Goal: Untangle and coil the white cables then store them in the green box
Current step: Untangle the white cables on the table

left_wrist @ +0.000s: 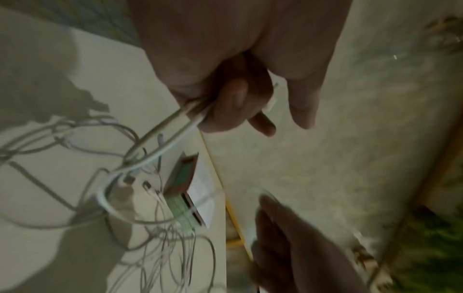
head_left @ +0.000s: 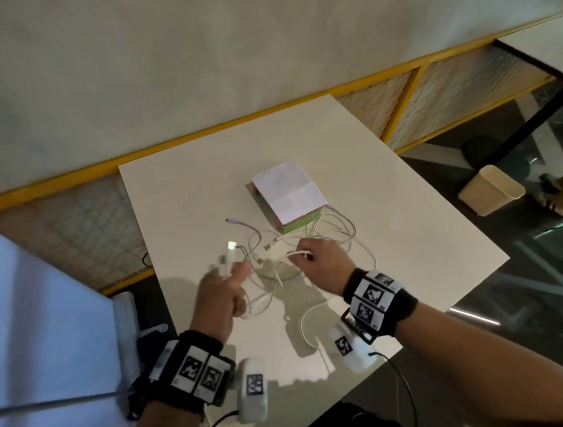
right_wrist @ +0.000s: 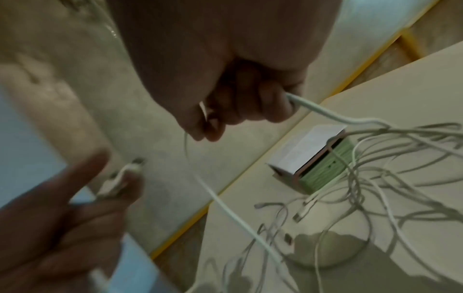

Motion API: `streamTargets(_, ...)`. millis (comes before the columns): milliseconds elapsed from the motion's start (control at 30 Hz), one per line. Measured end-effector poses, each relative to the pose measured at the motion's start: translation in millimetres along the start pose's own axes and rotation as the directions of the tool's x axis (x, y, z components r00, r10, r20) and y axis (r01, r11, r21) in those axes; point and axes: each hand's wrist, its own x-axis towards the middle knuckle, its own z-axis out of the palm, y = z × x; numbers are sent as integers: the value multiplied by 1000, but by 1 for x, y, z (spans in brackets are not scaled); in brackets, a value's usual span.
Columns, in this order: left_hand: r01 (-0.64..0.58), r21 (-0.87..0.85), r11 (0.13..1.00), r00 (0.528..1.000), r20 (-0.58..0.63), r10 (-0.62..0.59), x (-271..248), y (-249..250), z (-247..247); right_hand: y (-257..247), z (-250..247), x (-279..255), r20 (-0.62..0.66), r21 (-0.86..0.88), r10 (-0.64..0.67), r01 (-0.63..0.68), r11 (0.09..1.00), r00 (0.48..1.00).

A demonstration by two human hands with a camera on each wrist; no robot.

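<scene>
A tangle of white cables [head_left: 304, 246] lies on the white table [head_left: 402, 218] in front of the green box [head_left: 297, 225], whose top is covered by a white sheet of paper [head_left: 289, 192]. My left hand [head_left: 222, 285] grips a white cable near its plug end [head_left: 230, 253], with strands running out of the fist [left_wrist: 175, 126]. My right hand [head_left: 317, 260] is curled round a thicker white cable [right_wrist: 325, 113] that leads down into the tangle. The box [right_wrist: 323, 174] shows a green side and a pink rim.
The table stands against a pale wall with a yellow-framed panel [head_left: 404, 99] behind it. A cream bin [head_left: 491, 190] sits on the dark floor to the right. A light blue surface [head_left: 43, 316] lies at my left.
</scene>
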Motion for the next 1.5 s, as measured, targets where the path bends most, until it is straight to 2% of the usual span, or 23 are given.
streamTargets(67,-12,-4,1000,999,47,12,-6,3,24,-5,10,-10,41,-55,-29,31,998,999)
streamTargets(133,10,-181,983,1000,7,-9,-7,9,28,3,13,-19,69,-96,-66,72,993,995)
streamTargets(200,31,-453,891,996,-58,-64,-4,18,10,28,5,-23,107,-175,-27,45,984,994)
streamTargets(267,-28,-630,776,981,-165,-99,2,24,-22,66,-12,-23,116,-260,73,-41,965,991)
streamTargets(367,-131,-696,706,959,-269,-87,6,31,-62,116,-34,-23,126,-331,232,-180,926,964)
streamTargets(467,-166,-711,684,953,-294,-74,4,29,-63,134,-37,-17,165,-400,311,-225,889,936)
streamTargets(533,-189,-735,651,949,-307,-70,1,24,-48,117,-34,-12,261,-447,243,-106,888,934)
streamTargets(600,-212,-763,611,944,-322,-74,-3,22,-36,80,-35,-8,374,-398,103,60,915,922)
streamTargets(667,-220,-781,584,940,-331,-88,-5,23,-29,36,-40,-6,446,-297,-43,193,935,894)
streamTargets(733,-210,-808,550,947,-309,-92,-7,25,-24,-7,-39,-1,467,-134,-178,269,954,866)
streamTargets(767,-196,-818,541,954,-288,-88,-7,26,-22,-26,-33,2,477,-52,-244,304,951,844)
streamTargets(833,-163,-815,556,968,-240,-68,-8,27,-17,-58,-5,6,520,-1,-322,378,926,791)
streamTargets(900,-142,-801,582,979,-200,-36,-10,30,-13,-76,31,11,549,22,-323,372,928,771)
streamTargets(1000,-182,-780,598,977,-212,20,-8,32,-23,-82,63,19,519,66,-292,303,951,803)
streamTargets(1100,-219,-790,573,969,-244,33,1,28,-47,-68,65,28,465,63,-311,320,945,829)
streamTargets(1167,-229,-797,559,961,-277,-3,9,24,-63,-51,60,34,461,-17,-251,292,956,851)
streamTargets(1267,-233,-795,560,935,-342,-97,22,21,-88,-15,51,41,466,-239,-76,209,948,881)
streamTargets(1400,-301,-772,560,839,-493,-230,29,15,-130,49,31,27,387,-460,126,73,885,913)
streamTargets(1500,-363,-760,540,793,-556,-250,29,2,-156,94,7,3,307,-560,214,-6,828,927)
